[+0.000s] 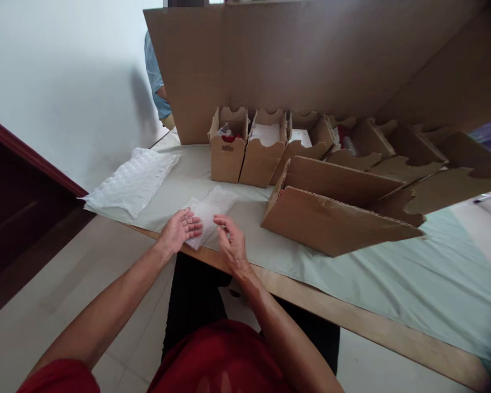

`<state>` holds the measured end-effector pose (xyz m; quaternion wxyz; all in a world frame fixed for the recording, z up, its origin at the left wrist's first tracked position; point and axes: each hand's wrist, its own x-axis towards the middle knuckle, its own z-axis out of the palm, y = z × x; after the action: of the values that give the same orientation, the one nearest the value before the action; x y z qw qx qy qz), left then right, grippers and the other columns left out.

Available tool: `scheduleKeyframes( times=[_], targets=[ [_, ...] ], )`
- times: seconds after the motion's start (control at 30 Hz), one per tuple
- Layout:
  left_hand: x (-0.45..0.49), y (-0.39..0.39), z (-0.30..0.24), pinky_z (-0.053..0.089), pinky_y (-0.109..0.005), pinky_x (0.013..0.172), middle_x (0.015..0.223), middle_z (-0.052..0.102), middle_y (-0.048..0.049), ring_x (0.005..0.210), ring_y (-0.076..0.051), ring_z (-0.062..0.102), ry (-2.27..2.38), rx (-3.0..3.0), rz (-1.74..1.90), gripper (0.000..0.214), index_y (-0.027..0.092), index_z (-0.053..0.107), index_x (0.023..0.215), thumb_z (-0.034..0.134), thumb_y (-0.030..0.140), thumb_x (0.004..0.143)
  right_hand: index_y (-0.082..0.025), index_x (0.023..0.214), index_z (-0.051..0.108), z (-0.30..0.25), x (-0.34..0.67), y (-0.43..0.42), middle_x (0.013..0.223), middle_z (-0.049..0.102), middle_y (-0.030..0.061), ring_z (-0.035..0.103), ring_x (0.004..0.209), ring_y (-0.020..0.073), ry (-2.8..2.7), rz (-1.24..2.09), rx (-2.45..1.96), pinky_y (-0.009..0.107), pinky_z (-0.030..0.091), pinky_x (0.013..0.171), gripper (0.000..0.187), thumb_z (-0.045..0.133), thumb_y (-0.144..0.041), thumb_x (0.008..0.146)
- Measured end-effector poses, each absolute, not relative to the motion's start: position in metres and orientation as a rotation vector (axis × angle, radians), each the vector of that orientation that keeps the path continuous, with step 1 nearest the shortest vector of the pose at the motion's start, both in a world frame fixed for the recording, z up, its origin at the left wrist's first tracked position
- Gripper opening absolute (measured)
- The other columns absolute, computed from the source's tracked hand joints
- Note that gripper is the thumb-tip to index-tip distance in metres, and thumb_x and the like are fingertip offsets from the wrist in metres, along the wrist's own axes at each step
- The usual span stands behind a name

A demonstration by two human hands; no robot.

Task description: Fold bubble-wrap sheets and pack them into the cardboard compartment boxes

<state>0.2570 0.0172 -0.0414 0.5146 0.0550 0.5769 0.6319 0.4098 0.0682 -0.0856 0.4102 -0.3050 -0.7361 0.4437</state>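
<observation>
A small sheet of bubble wrap (210, 212) lies near the table's front edge. My left hand (179, 229) rests on its left end, palm up, fingers slightly curled and apart. My right hand (231, 243) lies on its near right edge with fingers bent down onto the wrap; whether they pinch it is unclear.
A stack of bubble wrap sheets (133, 183) lies at the left of the table (376, 322). Several open cardboard boxes (227, 145) stand in a row behind, one larger box (334, 217) lies tilted to the right. A tall cardboard wall (294, 60) stands behind. A person's blue sleeve (153, 76) shows beyond it.
</observation>
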Motion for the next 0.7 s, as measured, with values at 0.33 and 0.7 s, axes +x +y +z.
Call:
scheduleKeyframes(
  times=[0.33, 0.7],
  targets=[
    [0.221, -0.026, -0.042, 0.039, -0.054, 0.115, 0.132, 0.068, -0.0119, 0.133, -0.034, 0.055, 1.961, 1.659, 1.11, 0.043, 0.022, 0.072, 0.113, 0.066, 0.019, 0.07, -0.014, 0.133, 0.06, -0.083, 0.406, 0.049, 0.144, 0.059, 0.0163, 0.054, 0.126, 0.0315, -2.606, 0.55, -0.745, 0.046, 0.043, 0.101, 0.049, 0.066, -0.04, 0.092],
    [0.204, -0.021, -0.064, 0.036, -0.056, 0.115, 0.121, 0.076, -0.0096, 0.133, -0.034, 0.057, 1.897, 2.268, 0.741, 0.035, 0.025, 0.077, 0.099, 0.056, 0.012, 0.073, -0.017, 0.124, 0.063, -0.075, 0.422, 0.052, 0.135, 0.065, 0.0136, 0.059, 0.117, 0.028, -2.663, 0.487, -0.622, 0.042, 0.043, 0.098, 0.034, 0.06, -0.04, 0.098]
  ],
)
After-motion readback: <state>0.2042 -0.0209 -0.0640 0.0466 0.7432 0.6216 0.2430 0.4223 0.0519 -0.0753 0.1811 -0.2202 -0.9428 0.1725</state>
